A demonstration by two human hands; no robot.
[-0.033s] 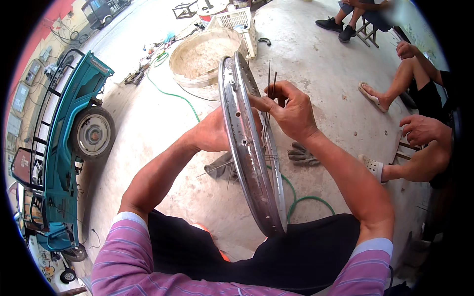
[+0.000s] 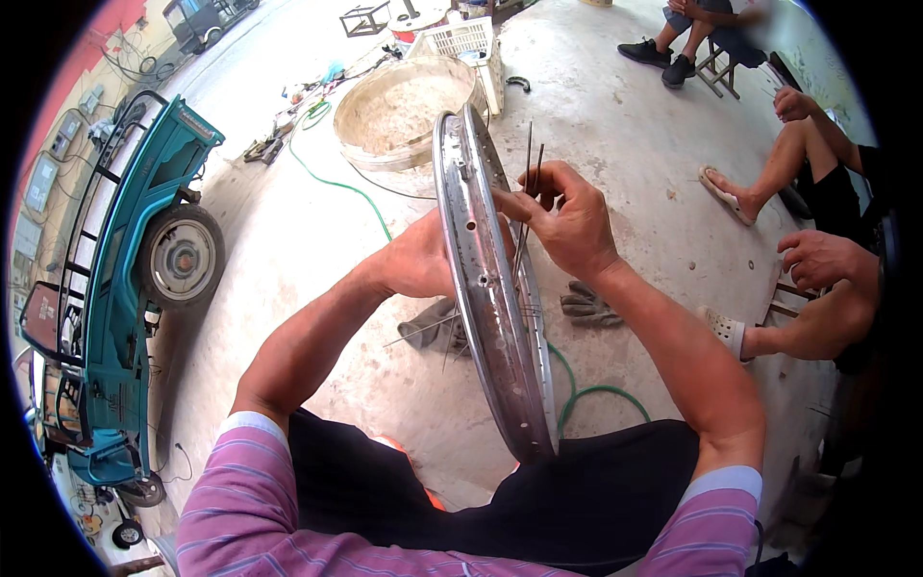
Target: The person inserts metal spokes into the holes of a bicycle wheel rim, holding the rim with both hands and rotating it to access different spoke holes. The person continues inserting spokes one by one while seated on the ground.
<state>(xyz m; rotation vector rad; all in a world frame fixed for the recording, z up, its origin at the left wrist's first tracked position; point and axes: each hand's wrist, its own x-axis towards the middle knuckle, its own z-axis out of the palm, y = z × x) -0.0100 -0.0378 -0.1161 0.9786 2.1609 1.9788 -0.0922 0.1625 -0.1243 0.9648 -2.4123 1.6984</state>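
A bare metal wheel rim (image 2: 486,298) with spoke holes stands upright before me, seen nearly edge-on, its lower end between my legs. My left hand (image 2: 423,255) reaches in from its left side; the rim hides most of the fingers, so their grip does not show. On the right side, my right hand (image 2: 567,216) is closed in a pinch on thin dark spokes (image 2: 528,154) that point upward, its fingertips close to the rim. More thin spokes (image 2: 409,337) stick out below my left hand. Grey work gloves (image 2: 588,306) lie on the floor beyond the rim.
A round, dusty basin (image 2: 409,111) stands ahead, beside a white plastic crate (image 2: 466,43). A green hose (image 2: 356,192) crosses the floor. At left is a teal cargo tricycle (image 2: 135,250). People sit along the right, one with a hand (image 2: 827,258) near a knee.
The rim and both hands sit very slightly farther right in the picture, and the surroundings shift a little too. My grip on the spokes looks the same.
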